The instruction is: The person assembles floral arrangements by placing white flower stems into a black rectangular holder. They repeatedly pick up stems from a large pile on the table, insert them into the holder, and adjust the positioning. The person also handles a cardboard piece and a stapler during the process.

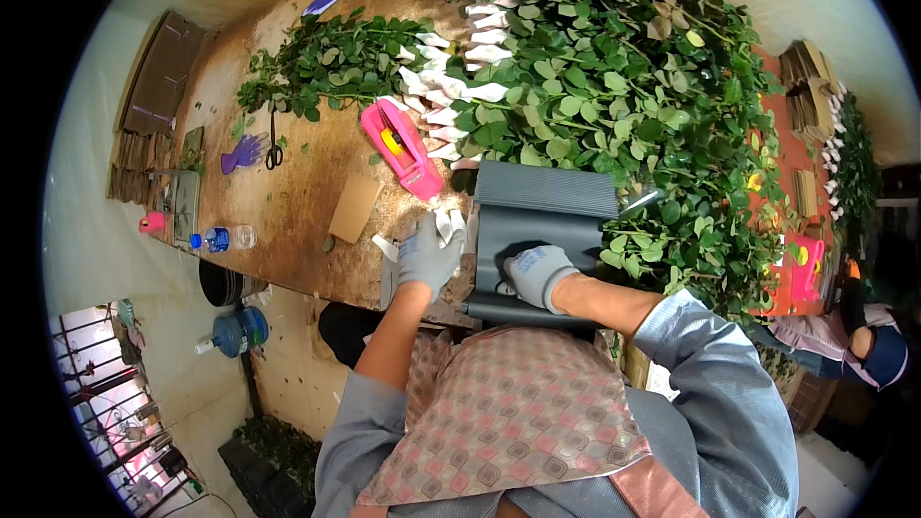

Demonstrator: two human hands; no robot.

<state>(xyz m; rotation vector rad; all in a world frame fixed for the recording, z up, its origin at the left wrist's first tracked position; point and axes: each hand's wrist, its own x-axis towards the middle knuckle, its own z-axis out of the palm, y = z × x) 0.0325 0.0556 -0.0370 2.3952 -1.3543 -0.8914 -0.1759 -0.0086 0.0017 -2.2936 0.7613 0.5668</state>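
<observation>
At the near edge of the brown worktop (288, 201), head view: left hand (427, 254) in grey glove, closed on small white paper wraps (449, 225), just left of the grey corrugated sheet (537, 221). Right hand (537, 273), also gloved, pressed palm-down on that sheet, fingers curled loosely; cannot tell whether gripping anything. Sheet folded, ribbed upper part toward the leaf pile, lower part at the worktop edge against the checked apron (508, 412). Just beyond the left hand, pink tape dispenser (403, 146); beside it a brown cardboard piece (354, 208). Big heap of leafy rose stems (614, 86) over the right half, buds in white paper sleeves (451, 96) lined along its left side. Smaller stem bunch (326, 62) further left. Scissors (274, 144) and purple glove (243, 152) near the far-left edge, water bottle (223, 239) at the edge. Another person (863, 341) at far right.
</observation>
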